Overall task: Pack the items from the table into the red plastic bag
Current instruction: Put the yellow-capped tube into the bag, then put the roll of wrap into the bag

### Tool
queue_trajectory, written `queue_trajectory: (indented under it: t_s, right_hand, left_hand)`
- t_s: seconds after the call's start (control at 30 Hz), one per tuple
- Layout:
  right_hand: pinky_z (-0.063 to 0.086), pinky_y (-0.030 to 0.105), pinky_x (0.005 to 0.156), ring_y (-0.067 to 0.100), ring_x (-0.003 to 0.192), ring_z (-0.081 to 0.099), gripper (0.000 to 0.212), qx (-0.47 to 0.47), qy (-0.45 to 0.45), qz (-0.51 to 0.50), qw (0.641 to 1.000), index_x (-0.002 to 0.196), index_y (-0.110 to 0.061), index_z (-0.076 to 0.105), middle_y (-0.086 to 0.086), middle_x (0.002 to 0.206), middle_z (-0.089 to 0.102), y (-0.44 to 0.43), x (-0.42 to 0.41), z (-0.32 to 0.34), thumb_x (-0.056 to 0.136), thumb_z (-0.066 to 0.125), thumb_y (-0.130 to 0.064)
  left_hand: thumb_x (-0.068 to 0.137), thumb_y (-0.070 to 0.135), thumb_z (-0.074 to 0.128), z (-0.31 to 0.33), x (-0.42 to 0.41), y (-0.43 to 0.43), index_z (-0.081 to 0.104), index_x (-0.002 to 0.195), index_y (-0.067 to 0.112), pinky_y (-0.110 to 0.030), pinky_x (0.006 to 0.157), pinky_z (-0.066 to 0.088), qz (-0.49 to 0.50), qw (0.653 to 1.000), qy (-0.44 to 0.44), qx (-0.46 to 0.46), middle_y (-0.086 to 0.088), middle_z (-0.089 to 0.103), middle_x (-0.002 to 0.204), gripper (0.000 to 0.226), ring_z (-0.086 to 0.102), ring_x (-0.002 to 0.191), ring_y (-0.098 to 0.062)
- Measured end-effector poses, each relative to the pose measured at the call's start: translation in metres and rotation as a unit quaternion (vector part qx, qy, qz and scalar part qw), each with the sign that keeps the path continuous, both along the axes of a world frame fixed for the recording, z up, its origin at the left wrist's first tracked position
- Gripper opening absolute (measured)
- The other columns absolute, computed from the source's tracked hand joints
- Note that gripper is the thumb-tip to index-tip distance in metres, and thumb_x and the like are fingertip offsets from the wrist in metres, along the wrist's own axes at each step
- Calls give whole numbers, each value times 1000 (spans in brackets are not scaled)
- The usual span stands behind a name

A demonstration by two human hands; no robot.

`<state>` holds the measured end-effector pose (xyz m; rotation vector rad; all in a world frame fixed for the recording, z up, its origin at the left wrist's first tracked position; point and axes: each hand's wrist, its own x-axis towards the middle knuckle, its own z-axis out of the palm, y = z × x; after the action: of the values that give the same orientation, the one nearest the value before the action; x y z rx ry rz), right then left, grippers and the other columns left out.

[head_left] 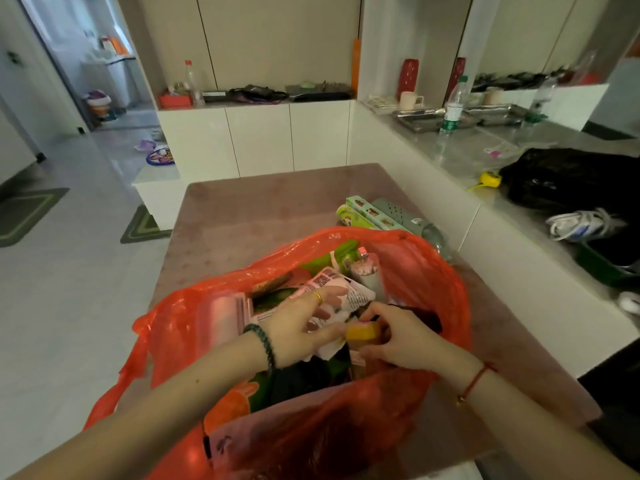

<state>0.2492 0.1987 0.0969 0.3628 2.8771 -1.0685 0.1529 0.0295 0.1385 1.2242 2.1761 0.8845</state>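
Note:
The red plastic bag [426, 271] stands open on the brown table [263, 209], filled with several items: a pink-and-white printed packet [349, 289], green packets and a pink pouch [225, 317]. Both hands are inside the bag's mouth. My left hand [298, 327] rests on the printed packet, its fingertips touching a small yellow block [363, 332]. My right hand [405, 337] grips that yellow block from the right. Behind the bag on the table lie a green box [372, 213], a small round green item [346, 216] and a grey-green perforated object [401, 213].
A white counter runs along the right with a black bag [568, 178], a yellow tape measure [490, 179], shoes [581, 225], water bottles and metal trays. White cabinets stand beyond the table. Open floor with green mats lies to the left.

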Motion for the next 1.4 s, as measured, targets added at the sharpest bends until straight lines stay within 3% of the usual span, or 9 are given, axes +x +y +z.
queue_trajectory:
  t_s: [0.2, 0.47, 0.57, 0.7, 0.87, 0.97, 1.2, 1.3, 1.4]
  right_hand:
    - [46, 26, 82, 13, 94, 54, 33, 116, 67, 11, 991, 106, -22, 64, -3, 102, 55, 12, 0, 13, 77, 68, -37]
    - [48, 13, 49, 0, 55, 57, 13, -145, 329, -204, 910, 91, -8, 63, 0, 70, 61, 124, -51, 68, 82, 61, 1]
    - [52, 25, 66, -4, 64, 58, 24, -103, 223, -237, 940, 103, -10, 58, 5, 83, 59, 183, -93, 31, 80, 64, -3]
    - [44, 30, 92, 22, 116, 52, 60, 1, -57, -132, 990, 133, -10, 39, 9, 128, 52, 221, -143, -44, 81, 66, -25]
    - [43, 40, 97, 31, 122, 44, 67, 163, -112, -97, 976, 134, -13, 29, 13, 137, 40, 228, -182, -108, 77, 63, -25]
    - [46, 40, 95, 33, 121, 47, 81, 185, -149, -95, 967, 140, -8, 13, 17, 141, 31, 229, -192, -120, 79, 64, -25]
    - [45, 19, 61, 10, 78, 56, 62, -116, 18, -119, 986, 129, -12, 37, 9, 110, 59, 225, -168, -64, 76, 71, -12]
    - [52, 20, 72, -4, 78, 56, 68, -184, 141, -108, 967, 130, -17, 37, -10, 99, 58, 213, -139, -6, 74, 72, -4]
    - [51, 29, 76, -17, 74, 60, 81, -209, 193, -66, 956, 114, -35, 44, -23, 98, 54, 193, -112, 56, 46, 82, -54]
  left_hand:
    - [89, 25, 53, 10, -6, 18, 37, 116, 43, -16, 86, 47, -17, 998, 2, 64, 10, 50, 119, 36, 55, 99, 1]
    - [88, 25, 52, 43, -62, 116, 49, 93, 40, -29, 83, 50, 69, 970, -121, 199, 13, 58, 96, 17, 59, 86, -8]
    - [92, 17, 44, 44, -95, 163, 51, 103, 25, -13, 65, 50, 130, 958, -159, 202, 12, 56, 89, 14, 58, 75, -1]
    - [94, 16, 42, 31, -123, 200, 46, 107, 22, -13, 64, 49, 182, 946, -192, 186, 12, 54, 89, 15, 56, 75, -4]
    - [92, 17, 46, 6, -140, 203, 51, 87, 34, -36, 90, 47, 218, 943, -197, 153, 7, 57, 96, 19, 56, 97, -19]
    - [93, 17, 44, 3, -143, 195, 50, 94, 30, -24, 75, 48, 224, 946, -195, 131, -4, 55, 107, 14, 56, 89, -15]
    - [87, 41, 49, 24, -135, 122, 49, 101, 40, -22, 83, 48, 224, 959, -112, 135, 7, 60, 104, 14, 61, 92, -10]
    - [51, 89, 38, 32, -118, 63, 40, 107, 50, -12, 91, 44, 190, 981, 8, 27, 20, 56, 114, 69, 56, 105, 3]
    - [32, 98, 28, 37, -101, 9, 30, 116, 50, -12, 95, 38, 158, 967, 94, -175, 29, 42, 120, 96, 46, 114, 3]
